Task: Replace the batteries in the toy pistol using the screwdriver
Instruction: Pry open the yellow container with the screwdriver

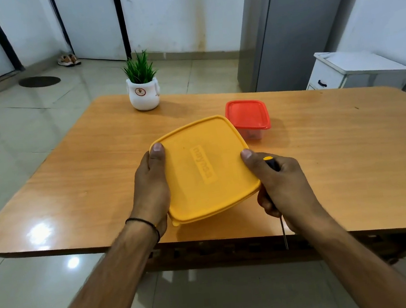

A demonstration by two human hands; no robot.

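- Screwdriver (pixel 271 164) is sitting gripped in your right hand (pixel 282 184), thumb pinching the yellow box (pixel 206 169).
- Your left hand (pixel 150 186) is gripping the opposite edge; try lifting 1 corner slowly.

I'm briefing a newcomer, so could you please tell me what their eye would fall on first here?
The big yellow lidded box at the near middle of the table stands out, gripped on either side by the left hand and right hand. The right hand also holds a screwdriver, shaft pointing toward the person. Behind sit a smaller red-lidded box and, at the far edge, a potted plant.
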